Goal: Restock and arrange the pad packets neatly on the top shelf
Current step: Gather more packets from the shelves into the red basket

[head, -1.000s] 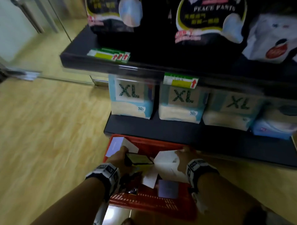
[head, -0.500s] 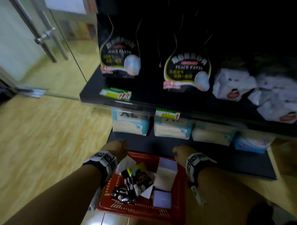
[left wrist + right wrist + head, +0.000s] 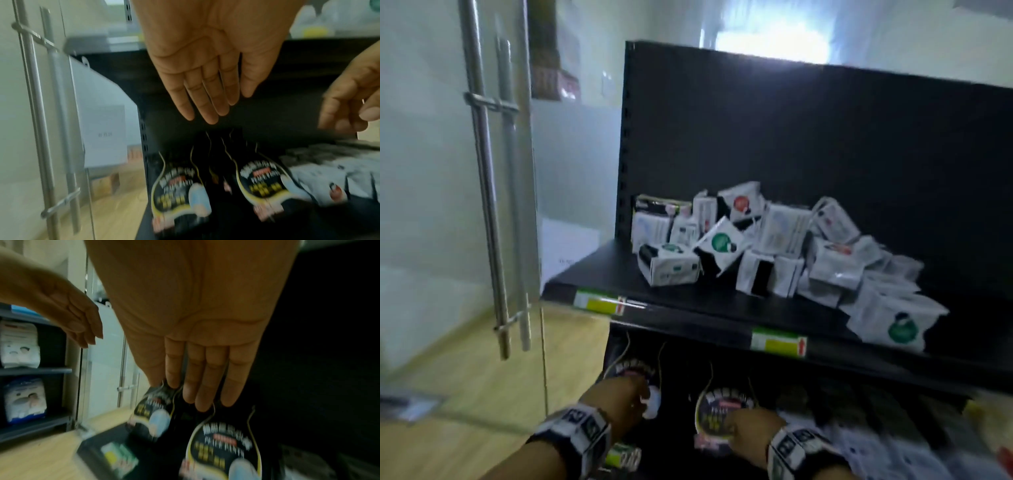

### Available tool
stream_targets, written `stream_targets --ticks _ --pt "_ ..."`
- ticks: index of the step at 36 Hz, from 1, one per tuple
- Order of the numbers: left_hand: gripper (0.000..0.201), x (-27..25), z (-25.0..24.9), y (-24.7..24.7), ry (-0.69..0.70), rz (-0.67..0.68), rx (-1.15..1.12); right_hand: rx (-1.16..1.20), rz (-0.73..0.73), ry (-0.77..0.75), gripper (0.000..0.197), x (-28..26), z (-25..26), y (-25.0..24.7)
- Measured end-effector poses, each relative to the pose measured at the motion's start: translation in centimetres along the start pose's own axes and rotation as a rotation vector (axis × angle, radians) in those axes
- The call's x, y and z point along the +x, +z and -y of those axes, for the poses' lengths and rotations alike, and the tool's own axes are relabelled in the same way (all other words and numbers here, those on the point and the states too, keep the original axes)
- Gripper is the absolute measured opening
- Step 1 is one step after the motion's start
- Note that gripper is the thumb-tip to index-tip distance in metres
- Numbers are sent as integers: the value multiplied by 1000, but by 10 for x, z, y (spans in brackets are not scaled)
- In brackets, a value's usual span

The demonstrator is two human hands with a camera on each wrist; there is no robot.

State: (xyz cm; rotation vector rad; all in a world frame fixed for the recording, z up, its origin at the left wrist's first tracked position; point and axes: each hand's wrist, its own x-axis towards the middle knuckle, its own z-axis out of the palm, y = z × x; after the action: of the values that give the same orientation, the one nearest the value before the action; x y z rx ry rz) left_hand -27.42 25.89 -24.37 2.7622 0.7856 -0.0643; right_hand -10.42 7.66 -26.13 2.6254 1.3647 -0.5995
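Fingers [image 3: 205, 91] straight on both hands, holding nothing; we judge the packets [image 3: 763, 246], mid-frame, light, soft, best gripped by their sides.

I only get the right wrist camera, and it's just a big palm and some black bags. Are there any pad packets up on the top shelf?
Observer: Yes. The head view shows white pad packets on the top shelf, tumbled in a heap, not in rows.
Child: Is my right hand close to them?
Observer: No. The right hand is lower than that shelf's front edge, in front of the black packs on the shelf beneath.
Child: Is the other hand holding a packet?
Observer: No. The left wrist view shows the left hand palm-on, with straight fingers and nothing in it.
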Motion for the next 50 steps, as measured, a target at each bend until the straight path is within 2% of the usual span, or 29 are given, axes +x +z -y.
stream_targets --ticks 2,4,6,10,14,18,22,27,29,34,37,40,44,47,50 --pt "23 -5 -2 -36 54 18 -69 15 -14 -72 34 -8 3 -37" --pt "29 -1 -1 -70 102 -64 -20 45 -26 -92 35 -19 8 -71" --pt "26 -1 -1 -91 142 -165 58 34 -41 -76 41 -28 12 -91" --pt "20 4 -7 -119 247 -273 72 7 -133 -80 45 -46 16 -121" --pt "23 11 -21 -138 321 -290 54 16 -97 -72 48 -62 13 -147" --pt "20 26 -44 -161 379 -302 34 -10 -137 -47 43 -73 -2 -179" --pt "18 44 -61 -184 398 -369 10 -18 -201 7 37 -78 -27 -215" --pt "18 69 -72 -210 313 -453 -3 58 -307 38 19 -71 -66 -266" --pt "17 79 -72 -220 254 -492 -32 46 -384 17 19 -65 -79 -289" --pt "19 105 -69 -246 96 -569 25 -22 -549 -4 53 -29 -100 -330" --pt "20 120 -65 -261 -30 -583 47 -116 -583 11 73 1 -104 -342" --pt "22 136 -58 -275 -129 -564 90 -195 -571 30 85 29 -105 -350" --pt "22 155 -45 -290 -204 -505 178 -210 -622 82 88 53 -106 -353" --pt "24 171 -28 -296 -231 -460 244 -162 -661 122 84 65 -106 -355" --pt "28 191 -13 -300 -234 -361 339 -69 -665 125 71 73 -104 -357"
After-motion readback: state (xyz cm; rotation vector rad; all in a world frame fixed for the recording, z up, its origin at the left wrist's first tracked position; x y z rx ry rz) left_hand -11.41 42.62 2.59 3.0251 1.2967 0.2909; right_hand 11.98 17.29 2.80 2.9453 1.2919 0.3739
